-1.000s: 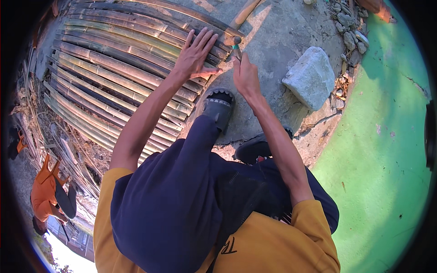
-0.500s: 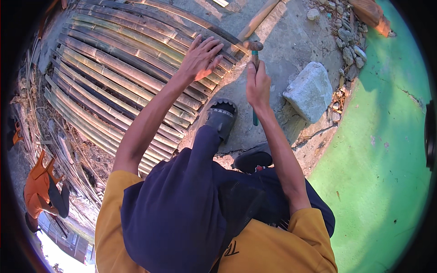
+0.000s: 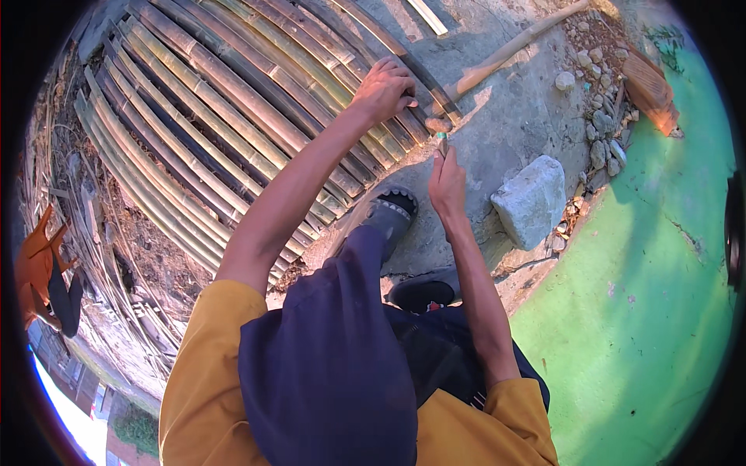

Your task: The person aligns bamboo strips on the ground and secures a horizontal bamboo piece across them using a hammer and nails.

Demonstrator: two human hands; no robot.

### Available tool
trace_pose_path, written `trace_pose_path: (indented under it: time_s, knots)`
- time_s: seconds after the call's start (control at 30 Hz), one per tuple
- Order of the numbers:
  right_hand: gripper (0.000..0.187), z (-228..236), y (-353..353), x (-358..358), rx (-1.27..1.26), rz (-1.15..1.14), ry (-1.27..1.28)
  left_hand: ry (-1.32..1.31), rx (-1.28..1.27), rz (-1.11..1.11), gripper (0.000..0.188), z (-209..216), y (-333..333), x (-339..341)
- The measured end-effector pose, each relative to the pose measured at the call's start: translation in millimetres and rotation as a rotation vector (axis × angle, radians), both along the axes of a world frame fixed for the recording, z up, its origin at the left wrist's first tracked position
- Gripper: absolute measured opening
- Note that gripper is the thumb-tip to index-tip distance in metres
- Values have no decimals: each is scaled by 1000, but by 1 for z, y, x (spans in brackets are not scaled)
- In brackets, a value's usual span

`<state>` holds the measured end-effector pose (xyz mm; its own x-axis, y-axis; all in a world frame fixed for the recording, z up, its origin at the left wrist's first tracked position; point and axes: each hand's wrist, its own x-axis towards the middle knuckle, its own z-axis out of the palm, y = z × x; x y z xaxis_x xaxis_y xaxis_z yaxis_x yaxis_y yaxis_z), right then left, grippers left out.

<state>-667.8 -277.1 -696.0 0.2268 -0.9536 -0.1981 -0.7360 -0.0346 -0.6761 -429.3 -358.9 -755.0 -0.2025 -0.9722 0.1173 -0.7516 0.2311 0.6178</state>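
Observation:
Split bamboo slats point(image 3: 210, 85) lie side by side in a long row at the left, partly overlapping dark crosspieces. Near their right-hand ends, my left hand point(image 3: 382, 92) rests with fingers curled down over a slat; the fingertips are partly hidden. My right hand point(image 3: 447, 186) grips the handle of a hammer, whose brown head point(image 3: 439, 124) is beside the ends of the slats. A teal band shows just below the head. Most of the handle is covered by my fingers.
A large pale stone point(image 3: 531, 202) sits right of my right hand. Beyond are a wooden pole point(image 3: 517, 46), small rocks point(image 3: 602, 124) and a brown wood piece point(image 3: 651, 92). Green-painted floor point(image 3: 622, 326) spans the right. A person in orange point(image 3: 39, 272) is at far left.
My left hand has moved from spread above the slats to curled onto them. The hammer has come down and tilted towards the slat ends. The view has shifted.

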Motion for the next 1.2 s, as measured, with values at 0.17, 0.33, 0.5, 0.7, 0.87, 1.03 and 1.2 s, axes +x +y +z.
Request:
trace_pose_path:
  time_s: [0.17, 0.33, 0.5, 0.7, 0.87, 1.03, 1.2]
  knots:
    - [24, 21, 5, 10, -50, -93, -128, -12, 195, -46, 24, -2, -7, 1]
    - [22, 1, 2, 8, 1, 49, 68, -73, 301, -86, 26, -4, -21, -3]
    - [26, 15, 7, 13, -59, -118, -120, -96, 303, -105, 35, -22, -26, 3]
    - [27, 5, 3, 6, 146, -31, 73, -110, 293, -85, 25, -32, -24, 0]
    - [29, -11, 2, 0, -56, 42, 66, -79, 291, -94, 27, -12, -30, -10]
    - [28, 2, 9, 12, 82, -91, -36, -126, 366, -71, 28, -15, -18, 1]
    - [28, -3, -4, 8, 16, 3, 55, -164, 290, -78, 26, 3, -35, -8]
